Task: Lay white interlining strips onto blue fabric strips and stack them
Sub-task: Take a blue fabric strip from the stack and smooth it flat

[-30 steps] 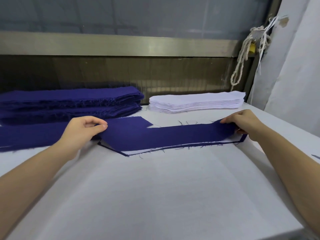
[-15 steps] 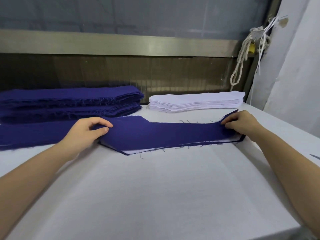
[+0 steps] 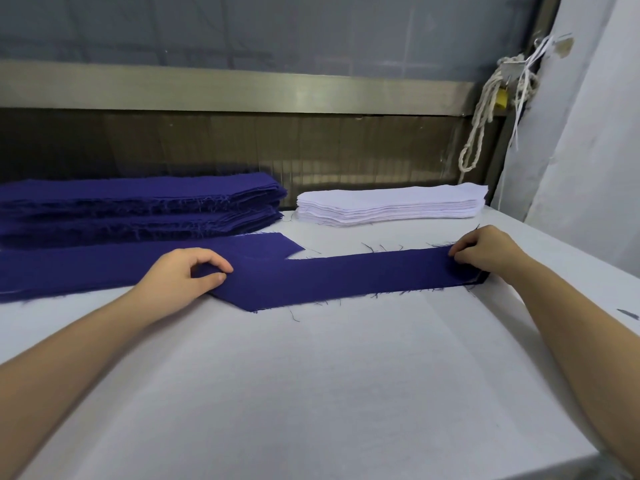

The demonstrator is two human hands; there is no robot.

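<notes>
A blue fabric strip (image 3: 346, 277) lies flat across the middle of the white table, covering the strips beneath it. My left hand (image 3: 180, 273) pinches its left end between thumb and fingers. My right hand (image 3: 485, 249) pinches its right end, where a sliver of the lower layers shows at the corner. A thick pile of blue strips (image 3: 138, 206) sits at the back left. A stack of white interlining strips (image 3: 391, 204) sits at the back right. One long blue strip (image 3: 86, 268) lies in front of the blue pile.
The white table (image 3: 329, 393) stretches toward me, with its right edge close to my right arm. A metal rail and dark panel close off the back. A rope (image 3: 481, 123) hangs at the back right beside a white curtain (image 3: 588, 133).
The blue strip, held raised above the stack with white interlining showing under its front edge, has come down flat and now covers that white. Both hands kept hold of its ends.
</notes>
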